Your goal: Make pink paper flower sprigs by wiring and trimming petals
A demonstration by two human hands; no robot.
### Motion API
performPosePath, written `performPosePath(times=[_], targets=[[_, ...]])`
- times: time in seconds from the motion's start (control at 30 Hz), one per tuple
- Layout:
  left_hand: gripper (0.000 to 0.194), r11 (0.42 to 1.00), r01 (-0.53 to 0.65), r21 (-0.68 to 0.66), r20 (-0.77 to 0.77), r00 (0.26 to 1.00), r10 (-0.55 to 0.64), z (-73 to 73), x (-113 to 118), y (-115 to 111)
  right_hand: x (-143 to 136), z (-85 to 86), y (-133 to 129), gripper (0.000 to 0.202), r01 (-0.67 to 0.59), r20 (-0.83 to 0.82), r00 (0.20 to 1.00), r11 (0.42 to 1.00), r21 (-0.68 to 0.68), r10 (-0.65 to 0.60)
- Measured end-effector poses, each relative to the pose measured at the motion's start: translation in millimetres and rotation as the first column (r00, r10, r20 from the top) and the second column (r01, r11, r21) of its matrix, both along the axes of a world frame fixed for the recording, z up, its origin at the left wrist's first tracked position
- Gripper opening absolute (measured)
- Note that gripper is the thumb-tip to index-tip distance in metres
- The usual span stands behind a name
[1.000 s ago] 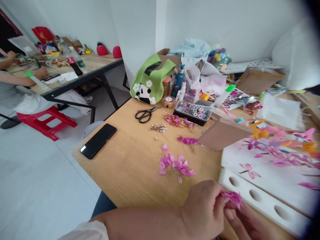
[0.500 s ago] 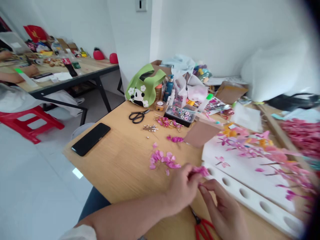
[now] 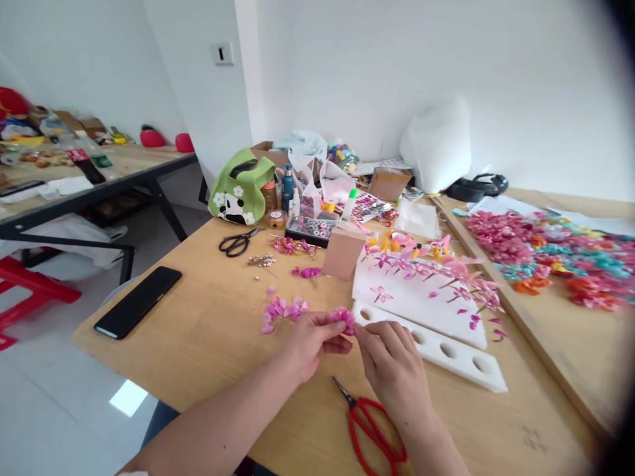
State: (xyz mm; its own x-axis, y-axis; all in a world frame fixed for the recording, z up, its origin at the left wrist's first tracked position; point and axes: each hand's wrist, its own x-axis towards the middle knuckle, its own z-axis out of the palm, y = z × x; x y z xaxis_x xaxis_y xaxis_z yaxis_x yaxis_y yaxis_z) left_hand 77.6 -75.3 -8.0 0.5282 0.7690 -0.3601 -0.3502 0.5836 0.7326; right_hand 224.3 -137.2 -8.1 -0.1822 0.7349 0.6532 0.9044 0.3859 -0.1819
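Both hands have moved toward the middle of the frame, and the view has swung right, bringing more of the red-handled scissors (image 3: 353, 403) into sight at bottom centre. Pale walls (image 3: 347, 66) fill the top, with a light, shiny floor (image 3: 44, 396) at lower left. Across the centre spreads a wood-grained table (image 3: 198, 330); a second table (image 3: 129, 156) stands at upper left, a red stool (image 3: 34, 285) below it. On the near surface, a green bag (image 3: 238, 195) stands left of upper centre, and a white holed block (image 3: 431, 347) lies right of centre. The left hand (image 3: 312, 344) is clamped on a pink flower cluster (image 3: 342, 318) at frame centre. The right hand (image 3: 394, 360) has its fingertips together at the cluster's right edge; whether they pinch a stem, I cannot tell. Loose pink petals (image 3: 282, 309) lie just left.
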Motion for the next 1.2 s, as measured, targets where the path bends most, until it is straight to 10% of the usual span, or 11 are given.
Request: performPosePath(times=[0.37,0.57,0.83,0.97,1.2], targets=[[0.04,0.996,0.074,-0.048,0.01,0.997,-0.074,-5.3,-2,2,-4,-4.2,-3,0.02,0.088,0.06,0.994,0.994,0.058,-0.091],[0.035,0.996,0.088,0.016,-0.005,0.996,-0.088,-1.7,-4,4,-8,-5.7,1,0.022,0.083,-0.23,0.97,0.996,0.02,-0.076],[0.032,0.965,0.154,0.213,-0.144,0.982,-0.124,1.8,-5,6,-5,1.0,3,0.047,-0.374,-0.868,0.445,0.835,-0.405,-0.221],[0.035,0.937,0.262,0.233,-0.253,0.946,-0.202,3.2,-6,3,-4,6.0,3,0.038,-0.521,-0.887,0.377,0.731,-0.442,-0.267],[0.035,0.896,0.348,0.277,-0.344,0.906,-0.246,4.3,-9,2,-4,3.3,3,0.023,-0.539,-0.914,0.237,0.738,-0.406,-0.329]])
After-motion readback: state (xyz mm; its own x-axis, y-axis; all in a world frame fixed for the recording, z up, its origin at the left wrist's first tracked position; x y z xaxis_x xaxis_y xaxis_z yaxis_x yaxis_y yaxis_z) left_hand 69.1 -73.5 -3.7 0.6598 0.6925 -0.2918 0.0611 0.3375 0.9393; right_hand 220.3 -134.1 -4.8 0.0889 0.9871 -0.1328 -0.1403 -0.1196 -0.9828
